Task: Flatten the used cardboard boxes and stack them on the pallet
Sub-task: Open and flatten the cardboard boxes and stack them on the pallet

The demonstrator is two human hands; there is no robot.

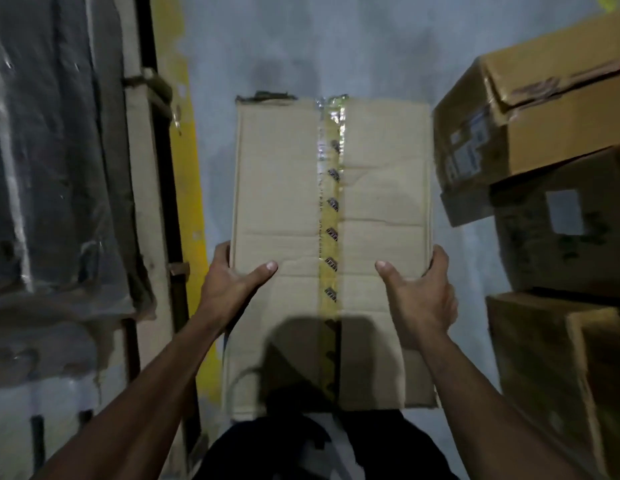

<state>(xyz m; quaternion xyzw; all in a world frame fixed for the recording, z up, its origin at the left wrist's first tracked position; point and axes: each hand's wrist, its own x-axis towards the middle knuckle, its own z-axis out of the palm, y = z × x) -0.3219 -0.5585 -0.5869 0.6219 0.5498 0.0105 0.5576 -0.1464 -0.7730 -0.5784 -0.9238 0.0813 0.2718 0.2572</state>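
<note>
One taped cardboard box [331, 244], centre frame, held above the floor [215, 81]: left hand [232, 282] grips its 9 o'clock edge, right hand [422, 289] its 3 o'clock edge, thumbs on top. Seam tape [331, 202] intact; flattening apparently pending. Unflattened boxes [544, 133] stacked at 3 o'clock. Pallet not identifiable.

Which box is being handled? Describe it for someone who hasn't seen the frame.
Start at the grey floor between the yellow stripe and the stacked boxes. The box there is held by left hand and right hand; only it has a taped centre seam.
</note>
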